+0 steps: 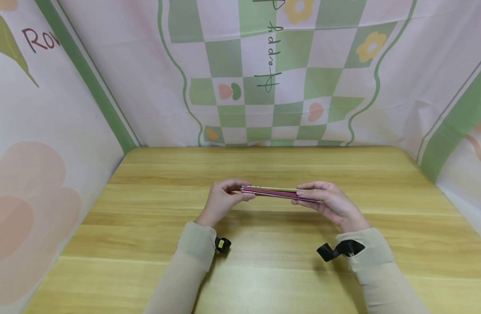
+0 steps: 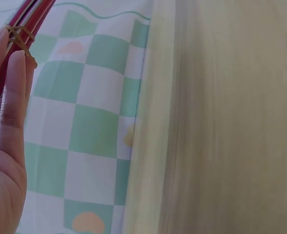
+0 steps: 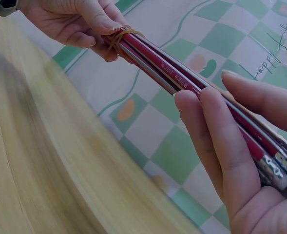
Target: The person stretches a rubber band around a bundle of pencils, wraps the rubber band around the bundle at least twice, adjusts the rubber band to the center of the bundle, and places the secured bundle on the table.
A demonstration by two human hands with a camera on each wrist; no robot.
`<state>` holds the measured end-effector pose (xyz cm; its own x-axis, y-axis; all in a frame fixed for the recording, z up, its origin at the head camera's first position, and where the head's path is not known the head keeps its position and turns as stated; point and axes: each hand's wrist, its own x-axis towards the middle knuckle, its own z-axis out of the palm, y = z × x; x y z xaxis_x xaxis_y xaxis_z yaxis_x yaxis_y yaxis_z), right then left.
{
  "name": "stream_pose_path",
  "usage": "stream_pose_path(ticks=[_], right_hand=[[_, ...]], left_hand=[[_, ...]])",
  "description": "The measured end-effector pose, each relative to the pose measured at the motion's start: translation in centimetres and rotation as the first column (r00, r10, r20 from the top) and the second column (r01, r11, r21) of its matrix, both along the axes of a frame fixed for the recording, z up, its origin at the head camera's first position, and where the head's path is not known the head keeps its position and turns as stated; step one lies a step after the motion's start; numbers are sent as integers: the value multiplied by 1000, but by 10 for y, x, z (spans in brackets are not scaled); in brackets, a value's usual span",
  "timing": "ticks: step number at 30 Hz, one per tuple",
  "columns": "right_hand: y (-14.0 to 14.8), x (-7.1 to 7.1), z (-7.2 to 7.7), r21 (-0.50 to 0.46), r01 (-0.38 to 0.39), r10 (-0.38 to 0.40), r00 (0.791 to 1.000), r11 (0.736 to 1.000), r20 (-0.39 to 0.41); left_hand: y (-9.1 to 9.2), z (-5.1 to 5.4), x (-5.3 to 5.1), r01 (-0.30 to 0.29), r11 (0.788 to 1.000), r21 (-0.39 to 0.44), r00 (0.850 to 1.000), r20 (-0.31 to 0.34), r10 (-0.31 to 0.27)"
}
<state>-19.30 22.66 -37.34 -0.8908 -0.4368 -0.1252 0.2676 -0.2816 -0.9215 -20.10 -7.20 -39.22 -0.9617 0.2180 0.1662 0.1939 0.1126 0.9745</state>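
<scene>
Pencil bundle (image 1: 277,192) is hanging above the worktop (image 1: 271,266), suspended between left hand (image 1: 223,198) and right hand (image 1: 332,203). Long axis is running crosswise, left to right before the person, in the head view dipping slightly toward the right. Capped ends with metal ferrules (image 3: 275,168) are pointing to the person's right; the opposite ends are lying within the left fingers, their tips mostly hidden. Grip, left: thumb and fingers pinching the bundle's end, close to the rubber band (image 3: 118,43). Grip, right: thumb and fingers closing about the ferrule-end portion. Right wrist view is showing ferrules, pale caps and small lettering (image 3: 175,75) on one red barrel, none legible from the head. Left wrist view is showing the band's strands crossing, with the ferrule ends falling outside its frame.
</scene>
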Motion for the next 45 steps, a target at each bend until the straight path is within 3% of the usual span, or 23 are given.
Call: stream_pose_path(ticks=[7,14,21,27,34,40,45], right_hand=[[2,-2,0,-28,-41,39,996,999,-80],[1,-1,2,-17,-26,24,993,1000,-119],[2,1,5,-8,7,-8,988,1000,-156],[-2,1,6,-106,29,-50,978,994,-201],[-6,2,4,-99,91,-109,975,991,-195],[-8,2,3,-33,141,-145,974,989,-172],[-9,2,3,-38,151,-155,974,988,-166]], left_hand=[[-3,0,-2,6,1000,18,1000,22,-6],[-5,-2,-4,-32,999,-23,999,27,32],[-7,1,-4,-12,998,56,996,92,7],[-8,3,-3,0,996,90,996,90,-8],[-7,3,-3,15,990,137,993,111,-31],[-6,1,-3,49,985,168,993,95,-65],[-5,-1,-3,79,977,199,992,81,-97]])
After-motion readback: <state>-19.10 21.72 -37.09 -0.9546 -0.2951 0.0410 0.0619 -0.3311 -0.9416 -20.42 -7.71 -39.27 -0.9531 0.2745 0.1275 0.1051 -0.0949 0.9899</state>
